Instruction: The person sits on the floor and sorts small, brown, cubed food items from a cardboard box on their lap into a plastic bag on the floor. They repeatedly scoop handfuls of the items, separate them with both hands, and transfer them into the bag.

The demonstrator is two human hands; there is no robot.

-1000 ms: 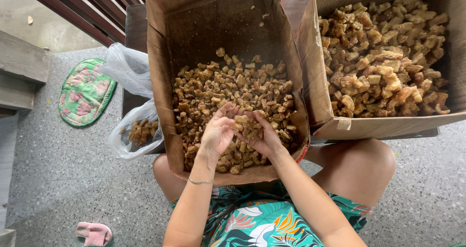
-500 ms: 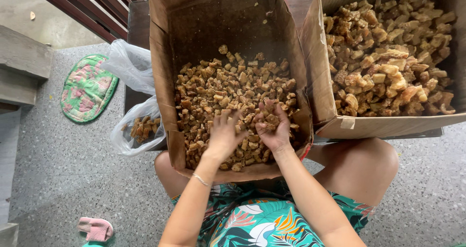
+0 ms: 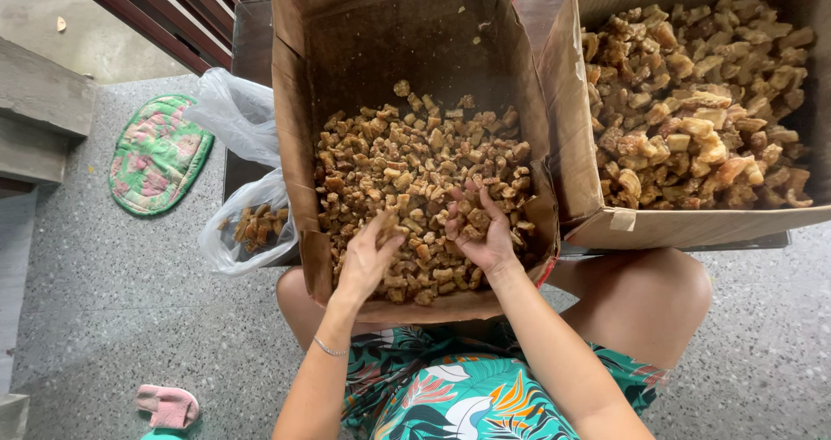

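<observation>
A cardboard box stands tilted against my knees, filled with small brown fried chunks. My left hand rests edge-on in the chunks near the box's front, fingers together and a piece at its fingertips. My right hand lies palm up beside it, cupped, with several chunks in the palm. A thin bracelet circles my left wrist.
A second cardboard box of larger brown chunks stands to the right. A clear plastic bag holding some chunks lies left of the first box. A green round mat and a pink slipper lie on the speckled floor.
Both hands have drawn apart and slid a little toward me in the chunks. The right hand has turned palm up with pieces in it.
</observation>
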